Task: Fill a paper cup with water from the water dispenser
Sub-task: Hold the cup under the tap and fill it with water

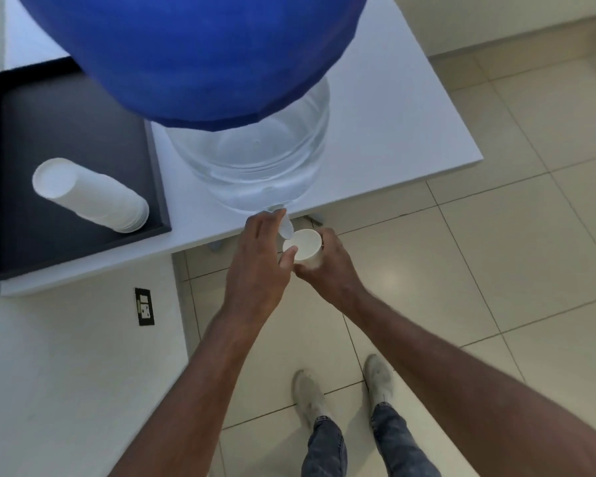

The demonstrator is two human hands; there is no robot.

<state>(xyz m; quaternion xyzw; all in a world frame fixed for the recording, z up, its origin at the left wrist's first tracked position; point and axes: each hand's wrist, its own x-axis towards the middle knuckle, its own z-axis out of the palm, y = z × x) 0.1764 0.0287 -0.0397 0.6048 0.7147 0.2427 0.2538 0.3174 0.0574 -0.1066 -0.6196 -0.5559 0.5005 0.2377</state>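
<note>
A clear water dispenser (252, 156) with a large blue top stands on the white table (393, 132). Its white tap lever (285, 223) juts out past the table's front edge. My left hand (260, 249) has fingers on the tap lever. Just below the tap, my right hand (327, 266) holds a white paper cup (303, 244) upright from the side. The cup's inside looks white; I cannot tell whether water is in it.
A black tray (66, 139) on the table's left holds a stack of white paper cups (90, 194) lying on its side. A wall socket (144, 306) sits below the table. Beige floor tiles (496, 270) and my shoes (341, 387) are underneath.
</note>
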